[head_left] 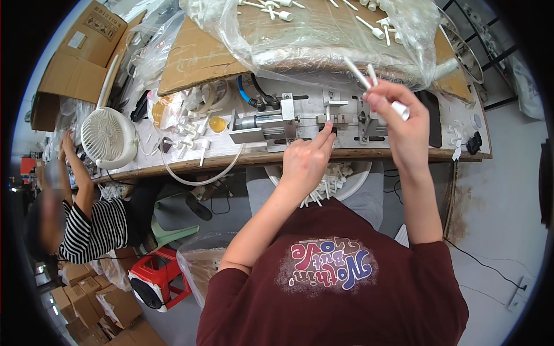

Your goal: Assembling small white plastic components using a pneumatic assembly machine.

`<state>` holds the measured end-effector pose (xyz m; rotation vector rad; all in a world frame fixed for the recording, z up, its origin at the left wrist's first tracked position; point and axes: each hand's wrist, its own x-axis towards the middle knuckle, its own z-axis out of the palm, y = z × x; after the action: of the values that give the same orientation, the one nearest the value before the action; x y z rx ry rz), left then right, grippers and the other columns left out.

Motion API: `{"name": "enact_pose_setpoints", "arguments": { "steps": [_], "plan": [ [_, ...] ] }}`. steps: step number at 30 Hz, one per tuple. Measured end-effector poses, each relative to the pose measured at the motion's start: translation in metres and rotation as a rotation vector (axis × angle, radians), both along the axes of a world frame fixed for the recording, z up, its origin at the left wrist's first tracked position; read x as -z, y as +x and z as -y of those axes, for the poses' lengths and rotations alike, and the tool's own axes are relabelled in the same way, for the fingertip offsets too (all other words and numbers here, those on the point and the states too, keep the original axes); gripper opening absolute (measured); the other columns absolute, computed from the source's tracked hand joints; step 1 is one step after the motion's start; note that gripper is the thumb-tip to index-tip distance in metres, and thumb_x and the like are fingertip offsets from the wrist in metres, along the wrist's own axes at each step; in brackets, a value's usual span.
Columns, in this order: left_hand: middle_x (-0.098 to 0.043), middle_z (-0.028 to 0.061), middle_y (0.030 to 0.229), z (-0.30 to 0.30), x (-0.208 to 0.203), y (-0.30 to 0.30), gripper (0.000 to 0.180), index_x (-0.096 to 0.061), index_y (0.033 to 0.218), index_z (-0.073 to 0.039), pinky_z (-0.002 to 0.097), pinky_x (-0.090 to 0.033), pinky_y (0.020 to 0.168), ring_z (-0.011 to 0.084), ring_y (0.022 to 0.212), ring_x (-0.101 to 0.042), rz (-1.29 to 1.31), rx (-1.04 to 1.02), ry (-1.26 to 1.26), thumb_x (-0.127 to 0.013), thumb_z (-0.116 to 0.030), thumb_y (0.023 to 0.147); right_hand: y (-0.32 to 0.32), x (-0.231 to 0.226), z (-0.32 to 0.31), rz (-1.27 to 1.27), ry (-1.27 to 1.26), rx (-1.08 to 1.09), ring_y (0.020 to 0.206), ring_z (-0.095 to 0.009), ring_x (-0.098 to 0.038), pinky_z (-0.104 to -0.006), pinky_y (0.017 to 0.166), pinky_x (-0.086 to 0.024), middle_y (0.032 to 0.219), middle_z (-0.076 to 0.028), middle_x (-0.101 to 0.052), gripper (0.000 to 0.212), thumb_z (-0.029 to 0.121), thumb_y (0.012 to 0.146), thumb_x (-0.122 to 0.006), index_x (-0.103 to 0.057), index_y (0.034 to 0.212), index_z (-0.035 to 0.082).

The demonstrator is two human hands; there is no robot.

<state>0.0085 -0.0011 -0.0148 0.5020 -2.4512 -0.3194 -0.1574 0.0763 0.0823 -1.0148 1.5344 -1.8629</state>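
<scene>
My right hand (401, 109) is raised over the bench's right part, closed on white plastic stems (358, 73). A white cup-shaped end (400, 110) shows below the fingers. At the middle of the bench, my left hand (309, 161) reaches to a metal clamping fixture (340, 119). Its index finger is stretched out, the tip at a small white piece (328, 111) in the fixture; the thumb is hidden. Left of it lies a pneumatic cylinder (259, 121) in metal brackets. On my lap sits a white basin (362, 177) of similar white parts, partly covered by my left arm.
Cardboard (190, 63) and clear plastic film (323, 55) with loose white parts cover the bench's far side. A white fan (108, 137), more white parts (187, 138) and a clear hose (216, 181) are at left. Another person (95, 225) works further left, near a red stool (164, 277).
</scene>
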Motion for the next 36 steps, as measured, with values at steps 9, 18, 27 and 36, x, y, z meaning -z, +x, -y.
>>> {"name": "enact_pose_setpoints", "arguments": {
  "steps": [9,18,27,36],
  "plan": [
    [-0.067,0.007,0.09,-0.02,-0.035,-0.005,0.043,-0.066,0.105,-0.004,0.0267,-0.055,0.062,0.0168,0.072,-0.067,-0.395,0.112,0.306,-0.085,-0.013,0.067,0.044,0.043,-0.029,0.173,0.124,-0.059,0.098,-0.012,-0.06,-0.0255,0.088,-0.047,0.108,-0.009,-0.065,0.013,0.009,0.095,-0.061,-0.066,0.103,0.0],
    [-0.061,0.0074,0.096,-0.022,-0.031,-0.004,0.033,-0.066,0.103,-0.001,0.0236,-0.056,0.064,0.0117,0.079,-0.065,-0.403,0.147,0.551,-0.077,0.001,0.072,0.049,0.06,-0.039,0.278,0.117,-0.097,0.092,-0.008,-0.059,-0.0235,0.081,-0.047,0.101,-0.004,-0.065,0.018,0.014,0.099,-0.054,-0.062,0.109,0.001],
    [-0.061,0.0065,0.099,-0.02,-0.023,0.01,0.033,-0.067,0.103,-0.003,0.0277,-0.055,0.064,0.0157,0.076,-0.064,-0.283,0.115,0.519,-0.069,0.003,0.07,0.044,0.074,-0.045,0.168,0.175,-0.09,0.09,-0.008,-0.06,-0.0231,0.078,-0.047,0.101,-0.005,-0.066,0.017,0.012,0.098,-0.057,-0.062,0.11,0.001],
    [-0.063,0.0101,0.125,-0.009,-0.003,0.005,0.035,-0.067,0.106,-0.001,0.035,-0.055,0.077,0.0252,0.091,-0.066,0.003,0.081,0.083,-0.067,0.002,0.07,0.039,0.068,-0.051,0.141,0.162,-0.053,0.089,-0.01,-0.062,-0.0242,0.079,-0.048,0.107,-0.009,-0.067,0.019,0.004,0.095,-0.056,-0.06,0.113,0.0]
  ]
}}
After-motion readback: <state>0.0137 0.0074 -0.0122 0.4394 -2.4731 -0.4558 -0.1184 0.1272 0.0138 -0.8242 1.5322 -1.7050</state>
